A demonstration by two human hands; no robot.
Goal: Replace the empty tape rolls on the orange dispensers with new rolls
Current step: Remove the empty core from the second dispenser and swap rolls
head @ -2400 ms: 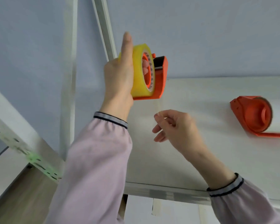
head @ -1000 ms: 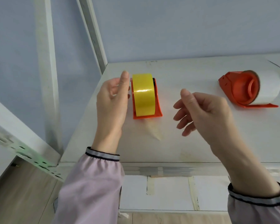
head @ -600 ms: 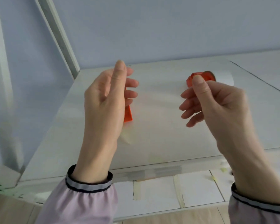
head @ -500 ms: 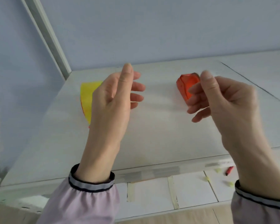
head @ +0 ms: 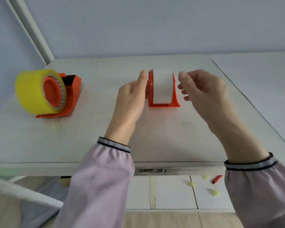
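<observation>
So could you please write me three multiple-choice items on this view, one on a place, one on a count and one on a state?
1. Where does the dispenser with the yellow tape roll stand on the white table?
A. at the left
B. at the right edge
C. under the table

2. How many orange dispensers are on the table?
A. one
B. two
C. four

3. What is the right hand doing?
A. clamping the yellow roll
B. lying flat on the table
C. open beside the dispenser with the white roll

Key: 1 A, it stands far left of both hands; 2 B, one yellow-rolled, one white-rolled; 3 C, its fingers show a gap from the dispenser.
</observation>
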